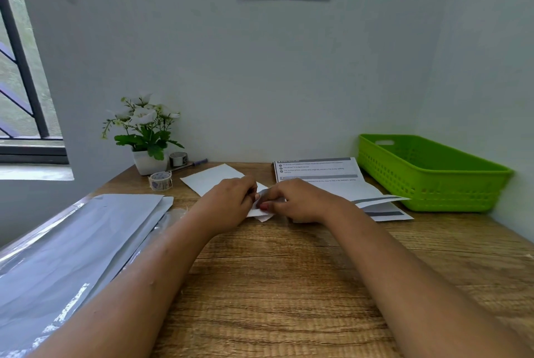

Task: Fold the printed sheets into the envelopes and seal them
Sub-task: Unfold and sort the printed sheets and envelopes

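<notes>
A white envelope point(212, 178) lies on the wooden desk point(289, 271), reaching back and to the left from under my hands. My left hand point(228, 201) and my right hand point(297, 201) meet over its near end, and both pinch a small folded white paper point(261, 214) there. Whether that paper is the envelope's flap or a folded sheet is hard to tell. A stack of printed sheets point(320, 172) lies behind my right hand, with a partly folded sheet point(384, 204) showing grey bars at its right.
A green plastic basket point(427, 172) stands at the back right. Grey plastic mailer bags point(72, 245) cover the left of the desk. A tape roll point(160, 180), a second roll point(178, 158), a pen point(196, 162) and a potted flower point(144, 132) sit at the back left.
</notes>
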A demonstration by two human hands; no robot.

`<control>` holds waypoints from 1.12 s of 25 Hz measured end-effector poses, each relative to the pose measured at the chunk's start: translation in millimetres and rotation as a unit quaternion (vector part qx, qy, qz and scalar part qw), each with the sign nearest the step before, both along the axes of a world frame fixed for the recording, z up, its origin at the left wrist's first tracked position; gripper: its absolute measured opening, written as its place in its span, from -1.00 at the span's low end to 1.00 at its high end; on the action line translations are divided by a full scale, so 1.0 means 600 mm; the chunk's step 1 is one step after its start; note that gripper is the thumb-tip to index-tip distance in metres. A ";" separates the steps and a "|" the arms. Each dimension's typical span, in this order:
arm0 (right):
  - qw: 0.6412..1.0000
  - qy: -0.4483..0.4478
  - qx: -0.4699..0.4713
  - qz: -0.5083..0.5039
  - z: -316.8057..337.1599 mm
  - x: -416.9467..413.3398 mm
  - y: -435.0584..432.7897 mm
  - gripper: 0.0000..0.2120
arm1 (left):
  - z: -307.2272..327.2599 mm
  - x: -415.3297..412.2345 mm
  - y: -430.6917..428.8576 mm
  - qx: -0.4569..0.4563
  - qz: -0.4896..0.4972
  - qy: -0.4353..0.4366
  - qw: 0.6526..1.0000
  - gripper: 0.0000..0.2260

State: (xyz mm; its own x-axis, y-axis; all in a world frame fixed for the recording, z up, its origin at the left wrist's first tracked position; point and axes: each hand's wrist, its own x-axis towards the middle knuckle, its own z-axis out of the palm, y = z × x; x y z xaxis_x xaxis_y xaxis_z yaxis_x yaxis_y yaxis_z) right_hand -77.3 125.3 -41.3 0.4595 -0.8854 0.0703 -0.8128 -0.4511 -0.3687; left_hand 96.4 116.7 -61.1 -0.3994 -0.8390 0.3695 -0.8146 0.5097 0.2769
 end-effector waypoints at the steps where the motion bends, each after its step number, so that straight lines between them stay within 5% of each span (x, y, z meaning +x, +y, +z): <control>1: 1.000 0.010 0.011 0.007 -0.001 0.003 0.001 -0.74 | 0.000 -0.001 0.000 -0.001 0.000 -0.003 1.000 -0.94; 13: 0.997 -0.006 0.066 0.036 -0.001 0.015 0.008 -0.92 | 0.004 0.004 -0.004 0.049 0.020 0.051 0.997 -0.92; 19: 0.990 -0.038 0.126 0.051 0.009 0.010 0.013 -0.85 | 0.007 0.003 -0.001 0.094 0.020 0.033 0.995 -0.81; 28: 0.999 0.012 0.021 -0.024 0.014 -0.028 0.002 -0.80 | 0.012 -0.003 0.006 0.200 0.009 0.027 0.979 -0.76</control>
State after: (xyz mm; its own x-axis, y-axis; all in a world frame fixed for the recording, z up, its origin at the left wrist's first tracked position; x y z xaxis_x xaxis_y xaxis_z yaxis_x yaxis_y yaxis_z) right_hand -94.1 126.3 -32.8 0.4168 -0.9088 0.0213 -0.8425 -0.3950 -0.3663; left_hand 94.8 120.4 -53.9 -0.3730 -0.9273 0.0299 -0.8009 0.3381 0.4943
